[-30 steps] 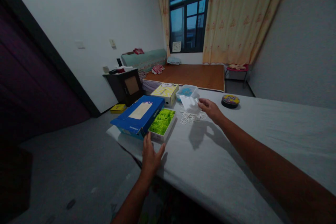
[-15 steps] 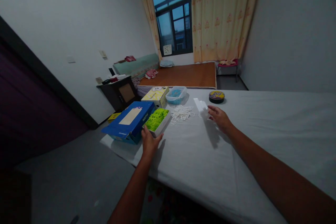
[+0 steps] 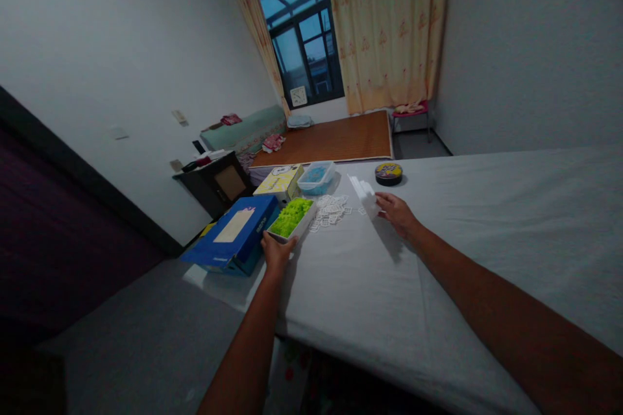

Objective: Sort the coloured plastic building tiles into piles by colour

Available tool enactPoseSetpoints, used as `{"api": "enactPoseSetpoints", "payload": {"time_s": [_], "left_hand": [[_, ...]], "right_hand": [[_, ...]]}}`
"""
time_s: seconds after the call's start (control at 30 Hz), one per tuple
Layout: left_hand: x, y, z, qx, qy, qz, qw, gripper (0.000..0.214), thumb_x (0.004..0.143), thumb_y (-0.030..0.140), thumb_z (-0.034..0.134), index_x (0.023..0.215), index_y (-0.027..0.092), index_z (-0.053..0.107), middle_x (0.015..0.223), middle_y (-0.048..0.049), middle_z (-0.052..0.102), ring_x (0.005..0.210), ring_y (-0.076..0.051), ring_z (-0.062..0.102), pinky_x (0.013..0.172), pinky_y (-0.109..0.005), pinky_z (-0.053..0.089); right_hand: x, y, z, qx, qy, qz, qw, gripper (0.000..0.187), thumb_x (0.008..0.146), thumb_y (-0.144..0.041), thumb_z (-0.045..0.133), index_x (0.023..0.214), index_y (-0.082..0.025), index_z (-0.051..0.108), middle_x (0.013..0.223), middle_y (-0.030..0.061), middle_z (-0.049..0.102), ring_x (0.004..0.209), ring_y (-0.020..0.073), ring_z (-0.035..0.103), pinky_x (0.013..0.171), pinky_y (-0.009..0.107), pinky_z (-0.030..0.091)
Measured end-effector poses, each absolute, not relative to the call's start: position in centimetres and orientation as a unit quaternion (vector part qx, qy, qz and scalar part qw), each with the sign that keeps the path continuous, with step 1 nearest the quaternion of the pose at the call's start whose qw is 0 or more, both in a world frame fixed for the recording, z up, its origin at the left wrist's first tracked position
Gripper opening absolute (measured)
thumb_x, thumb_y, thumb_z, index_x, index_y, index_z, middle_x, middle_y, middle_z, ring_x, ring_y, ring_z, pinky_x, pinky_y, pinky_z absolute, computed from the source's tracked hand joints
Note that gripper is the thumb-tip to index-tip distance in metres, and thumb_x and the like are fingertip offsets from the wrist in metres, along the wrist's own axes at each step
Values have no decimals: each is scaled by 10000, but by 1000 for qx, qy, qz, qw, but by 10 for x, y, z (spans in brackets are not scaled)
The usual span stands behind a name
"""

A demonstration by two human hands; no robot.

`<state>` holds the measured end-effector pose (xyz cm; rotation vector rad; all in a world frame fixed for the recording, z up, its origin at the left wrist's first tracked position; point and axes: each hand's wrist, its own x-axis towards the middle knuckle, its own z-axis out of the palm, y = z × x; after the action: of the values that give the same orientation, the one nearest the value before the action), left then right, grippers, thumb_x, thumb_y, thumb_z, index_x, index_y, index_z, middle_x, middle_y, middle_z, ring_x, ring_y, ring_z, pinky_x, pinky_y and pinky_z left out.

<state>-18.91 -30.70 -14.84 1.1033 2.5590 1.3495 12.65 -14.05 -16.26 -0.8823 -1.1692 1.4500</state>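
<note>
My left hand (image 3: 277, 250) is closed on the near end of a white open box (image 3: 302, 227) filled with bright green small pieces (image 3: 291, 217). The box is tilted, next to a blue carton (image 3: 236, 230). My right hand (image 3: 395, 213) pinches a thin, white, partly see-through plastic piece (image 3: 364, 196), tilted above the table; its exact kind is unclear. Between the hands, a loose pile of small white square frames (image 3: 331, 211) lies on the white tablecloth. What the fingers under the box do is partly hidden.
Behind the pile stand a yellow box (image 3: 280, 183) and a clear tub with blue contents (image 3: 316, 178). A round black-and-yellow tin (image 3: 388, 174) sits beyond my right hand. The table's (image 3: 341, 311) near edge runs below my forearms.
The view has turned and tilted slightly. My left hand has brought the box of green pieces a little away from the blue carton, toward the pile. My right hand keeps its hold.
</note>
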Motion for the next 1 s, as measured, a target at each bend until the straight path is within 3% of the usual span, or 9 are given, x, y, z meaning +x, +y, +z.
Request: {"api": "enactPoseSetpoints", "payload": {"time_s": [0.1, 0.2, 0.37, 0.53, 1.0], "left_hand": [[-188, -301, -139, 362, 812, 457, -24, 1008, 577, 335, 860, 1393, 120, 309, 1386, -205, 372, 1384, -337, 346, 1151, -451, 301], [-189, -298, -121, 412, 778, 464, -98, 1004, 582, 322, 853, 1403, 125, 309, 1384, -189, 354, 1379, -333, 321, 1155, -481, 295], [-184, -294, -90, 526, 731, 396, -183, 995, 594, 215, 821, 1435, 139, 295, 1396, -196, 329, 1338, -349, 364, 1069, -515, 413], [-172, -284, -78, 614, 690, 312, -224, 942, 653, 137, 746, 1479, 197, 297, 1417, -167, 348, 1282, -350, 441, 1021, -485, 474], [-169, -262, -59, 744, 603, 56, -283, 770, 829, -21, 376, 1540, 264, 292, 1483, -112, 417, 1429, -332, 268, 1034, -479, 484]], "right_hand": [[125, -141, -164, -368, -485, 604, 514, 479, 697, -503, 714, 1073, -213, 651, 1088, 83, 697, 995, 217, 654, 706, 278, 519], [124, -143, -165, -371, -483, 606, 512, 444, 701, -479, 708, 1052, -214, 655, 1071, 81, 701, 988, 219, 659, 687, 267, 516], [124, -143, -164, -370, -486, 607, 509, 416, 719, -452, 701, 1058, -216, 656, 1084, 86, 704, 996, 226, 659, 697, 277, 524], [123, -141, -165, -379, -485, 598, 513, 415, 736, -429, 697, 1083, -204, 658, 1089, 91, 708, 1004, 229, 660, 704, 280, 532], [126, -138, -160, -390, -497, 579, 516, 387, 745, -405, 692, 1064, -188, 663, 1018, 87, 720, 913, 205, 656, 676, 274, 517]]}}
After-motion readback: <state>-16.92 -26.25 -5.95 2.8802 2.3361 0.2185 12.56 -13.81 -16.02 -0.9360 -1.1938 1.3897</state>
